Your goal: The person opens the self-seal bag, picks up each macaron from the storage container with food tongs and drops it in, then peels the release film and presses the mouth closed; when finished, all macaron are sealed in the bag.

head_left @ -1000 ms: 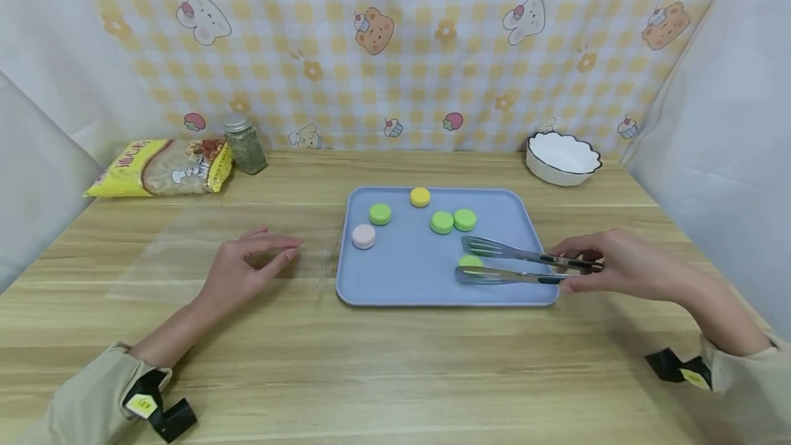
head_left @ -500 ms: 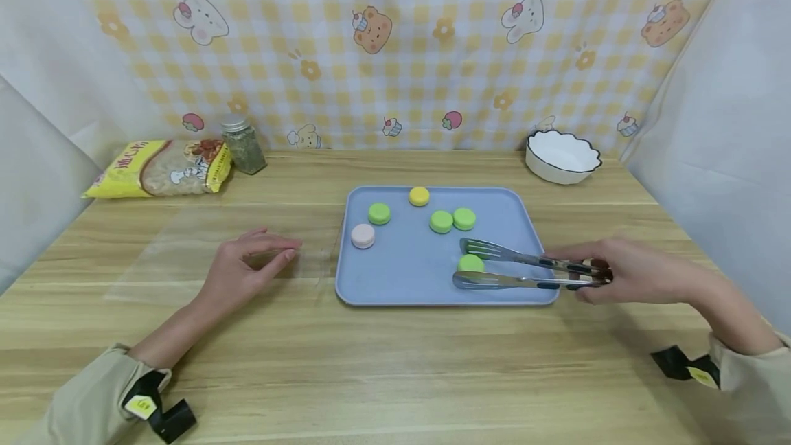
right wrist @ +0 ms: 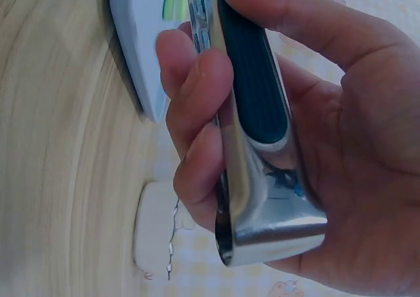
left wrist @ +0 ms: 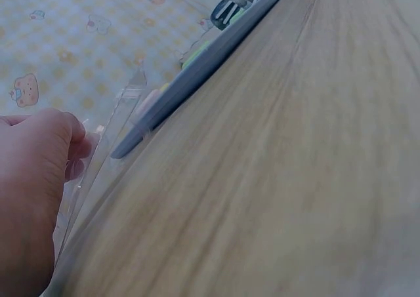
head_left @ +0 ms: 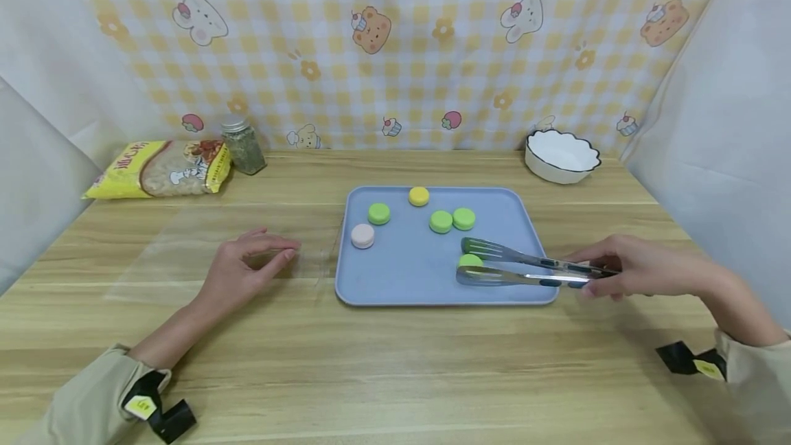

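Wood-grain desk [head_left: 395, 376] bears clear plastic film [head_left: 167, 253], pinched by the left hand [head_left: 244, 266], and a blue rectangular tray [head_left: 402, 280]. The right hand [head_left: 649, 266] grips slotted metal tongs [head_left: 525, 279], parted around one round green macaron [head_left: 472, 261]; all six macarons look yet to be lifted. Reddish characters on the yellow packet [head_left: 132, 156] and wrist labels [head_left: 141, 406] aren't legible.
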Demonstrator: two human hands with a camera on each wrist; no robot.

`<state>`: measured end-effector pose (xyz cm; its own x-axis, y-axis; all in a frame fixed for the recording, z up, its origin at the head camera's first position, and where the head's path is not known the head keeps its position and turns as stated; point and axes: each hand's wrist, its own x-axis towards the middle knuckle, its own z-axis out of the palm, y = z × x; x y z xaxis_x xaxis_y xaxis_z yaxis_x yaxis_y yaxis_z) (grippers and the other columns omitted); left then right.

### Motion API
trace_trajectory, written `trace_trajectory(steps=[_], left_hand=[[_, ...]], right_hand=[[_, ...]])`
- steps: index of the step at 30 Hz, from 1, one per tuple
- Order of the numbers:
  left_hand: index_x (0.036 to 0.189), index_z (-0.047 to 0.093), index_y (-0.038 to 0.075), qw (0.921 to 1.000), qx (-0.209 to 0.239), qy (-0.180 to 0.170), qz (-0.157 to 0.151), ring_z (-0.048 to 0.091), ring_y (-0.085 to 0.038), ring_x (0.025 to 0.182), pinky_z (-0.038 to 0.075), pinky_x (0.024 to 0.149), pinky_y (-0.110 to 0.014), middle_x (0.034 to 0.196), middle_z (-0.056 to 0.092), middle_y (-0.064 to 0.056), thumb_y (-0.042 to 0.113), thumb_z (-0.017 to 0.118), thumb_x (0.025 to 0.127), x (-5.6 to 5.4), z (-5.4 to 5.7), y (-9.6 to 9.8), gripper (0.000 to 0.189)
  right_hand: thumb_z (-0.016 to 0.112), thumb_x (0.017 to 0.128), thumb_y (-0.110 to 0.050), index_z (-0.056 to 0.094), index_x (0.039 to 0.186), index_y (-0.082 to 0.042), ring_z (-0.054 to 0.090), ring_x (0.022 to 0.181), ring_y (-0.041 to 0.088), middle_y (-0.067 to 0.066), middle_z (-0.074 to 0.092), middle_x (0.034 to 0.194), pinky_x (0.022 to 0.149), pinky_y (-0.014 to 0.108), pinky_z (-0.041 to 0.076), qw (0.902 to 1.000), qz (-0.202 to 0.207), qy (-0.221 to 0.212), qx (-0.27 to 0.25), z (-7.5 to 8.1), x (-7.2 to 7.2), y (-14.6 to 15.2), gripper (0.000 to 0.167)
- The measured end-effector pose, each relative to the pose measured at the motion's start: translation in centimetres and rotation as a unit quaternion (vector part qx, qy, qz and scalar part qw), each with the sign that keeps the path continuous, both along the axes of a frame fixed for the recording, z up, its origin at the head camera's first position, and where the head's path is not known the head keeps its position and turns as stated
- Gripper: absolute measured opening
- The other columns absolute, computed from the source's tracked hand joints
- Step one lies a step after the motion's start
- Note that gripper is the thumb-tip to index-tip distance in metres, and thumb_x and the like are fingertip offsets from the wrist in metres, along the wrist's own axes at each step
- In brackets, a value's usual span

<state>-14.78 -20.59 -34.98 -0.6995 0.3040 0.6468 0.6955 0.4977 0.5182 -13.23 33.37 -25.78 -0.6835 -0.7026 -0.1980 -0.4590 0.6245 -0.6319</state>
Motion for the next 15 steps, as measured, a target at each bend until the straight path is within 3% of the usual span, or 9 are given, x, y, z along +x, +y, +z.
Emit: trace_trajectory(steps=[6, 11, 15], left_hand=[[0.090, 0.074, 0.009, 1.0000, 0.001, -0.003, 0.003, 0.063, -0.002, 0.083, 0.038, 0.098, -0.030, 0.086, 0.071, 0.003, -0.005, 0.073, 0.075, 0.1, 0.0, 0.0, 0.020], [0.090, 0.074, 0.009, 0.9998, 0.011, -0.017, -0.003, 0.062, -0.004, 0.082, 0.044, 0.082, -0.016, 0.086, 0.070, 0.004, -0.005, 0.072, 0.076, 0.2, 0.1, 0.0, 0.020], [0.089, 0.074, 0.009, 0.9997, 0.012, -0.019, -0.002, 0.062, -0.004, 0.082, 0.045, 0.079, -0.014, 0.086, 0.070, 0.005, -0.005, 0.072, 0.076, 0.2, 0.1, 0.0, 0.020]], right_hand=[[0.067, 0.086, -0.013, 0.054, 0.124, 0.004, 0.047, 0.049, 0.004, -0.010, 0.049, 0.063, 0.040, 0.024, 0.041, 0.9989, -0.023, -0.037, 0.016, 0.2, 0.0, 0.5, 0.043], [0.062, 0.090, -0.015, 0.060, 0.098, -0.007, 0.037, 0.045, 0.000, -0.011, 0.042, 0.059, 0.038, 0.021, 0.034, 0.9946, -0.042, -0.083, 0.047, 0.6, 0.0, 1.0, 0.011], [0.064, 0.089, -0.018, 0.059, 0.092, -0.011, 0.039, 0.048, -0.001, -0.013, 0.042, 0.062, 0.039, 0.021, 0.037, 0.9972, -0.022, -0.050, 0.052, 0.5, 0.0, 1.2, 0.009]])
